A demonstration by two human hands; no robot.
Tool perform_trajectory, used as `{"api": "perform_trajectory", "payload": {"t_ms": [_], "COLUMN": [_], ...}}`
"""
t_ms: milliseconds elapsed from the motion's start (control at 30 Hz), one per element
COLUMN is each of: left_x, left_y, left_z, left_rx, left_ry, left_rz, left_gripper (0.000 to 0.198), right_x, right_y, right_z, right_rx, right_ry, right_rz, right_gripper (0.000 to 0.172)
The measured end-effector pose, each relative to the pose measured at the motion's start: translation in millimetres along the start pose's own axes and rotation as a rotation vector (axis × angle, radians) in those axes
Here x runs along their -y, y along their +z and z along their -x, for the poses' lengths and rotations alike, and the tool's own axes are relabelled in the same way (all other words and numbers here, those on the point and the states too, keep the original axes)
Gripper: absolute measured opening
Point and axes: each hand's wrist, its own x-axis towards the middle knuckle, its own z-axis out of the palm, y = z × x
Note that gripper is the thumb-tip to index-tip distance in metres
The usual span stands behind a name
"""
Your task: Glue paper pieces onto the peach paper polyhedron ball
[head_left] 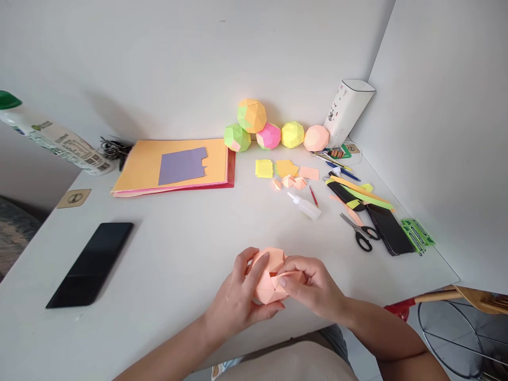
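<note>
Paper ball caught between both hands

Cupping peach paper ball (266, 283) from the left with left hand (234, 299), fingers curled round it, just above near edge of tabletop (178, 254). Pinching flap (291, 274) on its right side with right hand (315, 288), fingertips closed. Round, so no long axis; both hands touching

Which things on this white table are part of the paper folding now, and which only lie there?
In use: half-built peach paper ball, held by left hand and right hand; likely the small folded peach paper pieces and clear glue bottle.
Lying about: flat black phone; black-handled scissors; white bottle with green cap.
</note>
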Motion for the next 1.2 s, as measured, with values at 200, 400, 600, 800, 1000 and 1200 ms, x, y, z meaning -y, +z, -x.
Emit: {"api": "perform_trajectory", "payload": {"t_ms": [200,400,600,800,1000,1200], "left_x": [1.6,0.5,1.8,0.2,1.3,1.6], "left_y": [-0.2,-1.5,-0.1,-2.6,-0.7,-0.9], "left_z": [-0.5,-1.4,-0.2,-2.5,-0.9,-1.3], "left_rx": [-0.012,-0.018,-0.014,-0.003,-0.007,-0.006], "left_ry": [0.051,0.056,0.050,0.065,0.048,0.057], "left_rz": [-0.031,-0.029,-0.023,-0.033,-0.033,-0.070], "left_gripper": [0.077,0.077,0.078,0.077,0.079,0.079], "right_x": [1.8,3.8,5.6,4.6,1.6,1.5], "right_y": [-1.3,-1.2,-0.7,-0.8,0.5,0.7], "right_z": [-0.2,-1.3,-2.5,0.1,1.4,1.3], "right_rx": [-0.011,-0.012,-0.007,-0.039,-0.148,-0.130], "right_ry": [-0.026,-0.068,-0.061,0.038,0.008,0.032], "right_rz": [0.071,0.087,0.113,0.085,0.112,0.144], "right_gripper": [0.015,0.014,0.013,0.011,0.020,0.023]}}
